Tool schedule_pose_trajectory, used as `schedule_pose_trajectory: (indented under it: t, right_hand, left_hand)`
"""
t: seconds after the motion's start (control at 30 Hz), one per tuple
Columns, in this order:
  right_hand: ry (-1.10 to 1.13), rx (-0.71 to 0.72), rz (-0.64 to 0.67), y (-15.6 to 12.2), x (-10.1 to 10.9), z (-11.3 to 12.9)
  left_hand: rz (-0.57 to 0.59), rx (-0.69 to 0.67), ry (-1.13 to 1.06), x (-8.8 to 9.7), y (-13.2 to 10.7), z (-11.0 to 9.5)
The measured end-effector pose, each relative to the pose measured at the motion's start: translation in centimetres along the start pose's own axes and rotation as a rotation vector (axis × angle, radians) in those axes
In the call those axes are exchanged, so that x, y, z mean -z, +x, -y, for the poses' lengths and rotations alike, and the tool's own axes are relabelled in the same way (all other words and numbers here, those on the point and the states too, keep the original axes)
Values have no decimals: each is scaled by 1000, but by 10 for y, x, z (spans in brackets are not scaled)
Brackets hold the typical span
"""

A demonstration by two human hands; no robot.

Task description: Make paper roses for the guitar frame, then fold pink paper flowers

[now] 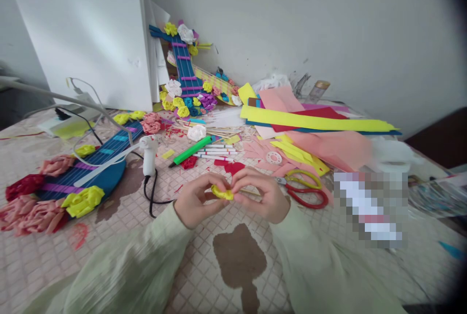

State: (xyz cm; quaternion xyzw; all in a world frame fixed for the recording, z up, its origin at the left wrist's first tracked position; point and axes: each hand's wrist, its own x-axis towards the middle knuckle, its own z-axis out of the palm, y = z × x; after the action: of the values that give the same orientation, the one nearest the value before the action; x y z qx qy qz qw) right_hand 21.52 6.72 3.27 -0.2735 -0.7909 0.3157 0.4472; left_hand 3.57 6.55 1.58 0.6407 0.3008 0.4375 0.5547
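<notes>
My left hand (pixel 202 197) and my right hand (pixel 262 192) meet over the near middle of the table. Between their fingertips they pinch a small crumpled piece of yellow crepe paper (pixel 222 192). A thin wooden stick (pixel 251 191) shows under my right fingers; whether it joins the paper I cannot tell. Just right of my right hand lie scissors (pixel 308 187) with red and yellow handles. Red paper scraps (pixel 234 168) sit behind my hands. A white hot glue gun (pixel 149 156) stands to the left, its black cord trailing toward my left wrist.
At left lies a blue paper guitar (pixel 109 158) with crepe flowers; another decorated guitar (pixel 186 68) leans at the back. A green marker (pixel 191 151), several thin pens (pixel 219 151), yellow crepe strips (pixel 314 119) and pink paper (pixel 328 148) spread behind. The tablecloth (pixel 197 260) has a brown patch.
</notes>
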Motion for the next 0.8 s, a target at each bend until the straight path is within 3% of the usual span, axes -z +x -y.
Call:
schedule_pose_trajectory:
  t: [0.2,0.4,0.63,0.8]
  right_hand:
    - [77,-44,201,0,1,1]
    - [148,-127,237,0,-2,-2]
    - [270,-256,234,-3,-1,-8]
    - [305,-373,220,-3,-4,-10]
  left_hand:
    - [120,214,-133,1,2,1]
    - [241,389,-274,1,3,2]
    - [137,409,-418,-1,3,8]
    - [63,379,-322,-1,4,4]
